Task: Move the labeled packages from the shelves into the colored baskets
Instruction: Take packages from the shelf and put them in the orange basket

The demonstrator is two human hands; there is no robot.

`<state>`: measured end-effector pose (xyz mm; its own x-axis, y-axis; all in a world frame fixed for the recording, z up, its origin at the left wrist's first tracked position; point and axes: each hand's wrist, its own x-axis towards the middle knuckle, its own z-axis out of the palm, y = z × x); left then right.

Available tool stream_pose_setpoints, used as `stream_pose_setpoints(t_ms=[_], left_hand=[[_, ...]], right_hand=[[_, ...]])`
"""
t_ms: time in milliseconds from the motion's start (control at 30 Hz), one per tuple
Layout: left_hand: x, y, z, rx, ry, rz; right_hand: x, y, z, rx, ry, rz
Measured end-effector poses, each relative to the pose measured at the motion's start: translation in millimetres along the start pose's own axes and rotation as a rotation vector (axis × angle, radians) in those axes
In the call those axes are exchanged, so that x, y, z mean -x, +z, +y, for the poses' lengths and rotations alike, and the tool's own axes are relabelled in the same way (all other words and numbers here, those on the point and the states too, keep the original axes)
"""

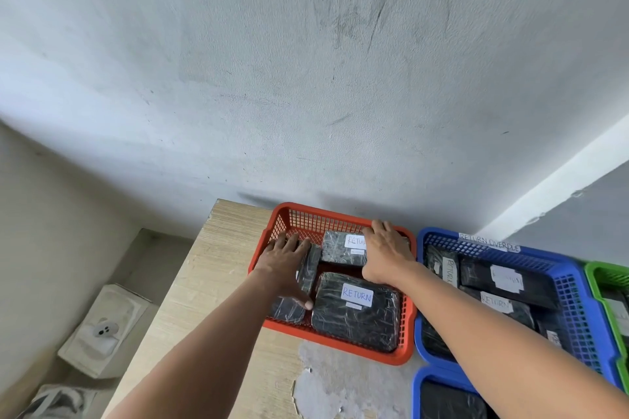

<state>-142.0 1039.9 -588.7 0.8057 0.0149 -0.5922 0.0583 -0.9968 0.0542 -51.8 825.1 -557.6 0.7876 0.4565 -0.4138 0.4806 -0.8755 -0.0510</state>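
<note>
Two bare forearms rise from the bottom edge toward the middle of the frame, over a pale wooden tabletop (218,282) with a patch of worn grey at lower centre. Low in the red basket (406,347), a black wrapped package (355,311) labelled RETURN lies flat. Just above and left of it, the left hand (287,265) lies with fingers spread flat on a narrow package (308,274) along the basket's left side, pressing rather than clamped. Further up, the right hand (386,253) rests open, palm down, on another RETURN package (342,248) at the basket's back. Right of centre, a blue basket (575,299) tagged RETURN OVERDUE holds more packages, and a green basket (594,277) shows at the right edge. This looks like the settling step; next, both hands must lift clear and fetch another package from shelves not in view.
</note>
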Motion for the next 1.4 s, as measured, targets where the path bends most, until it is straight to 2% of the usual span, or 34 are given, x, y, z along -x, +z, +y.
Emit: stream_pose_setpoints(t_ms=[200,500,767,933,1267,1400], left_hand=[[-2,-4,3,0.013,-0.028,-0.025],[4,3,-2,-0.028,-0.032,0.030],[3,11,-6,-0.036,-0.035,0.054],[2,13,-4,-0.024,-0.048,0.065],[2,17,-1,-0.038,-0.058,0.059],[3,19,1,-0.020,-0.072,0.054]], right_hand=[[-1,-14,-4,-0.071,0.067,-0.017],[3,-2,-3,-0.222,0.035,-0.097],[-10,-5,0,-0.077,-0.003,-0.223],[-14,0,-6,-0.026,-0.007,-0.247],[-18,-6,1,-0.025,0.004,-0.332],[-15,-2,3,-0.051,0.007,-0.304]])
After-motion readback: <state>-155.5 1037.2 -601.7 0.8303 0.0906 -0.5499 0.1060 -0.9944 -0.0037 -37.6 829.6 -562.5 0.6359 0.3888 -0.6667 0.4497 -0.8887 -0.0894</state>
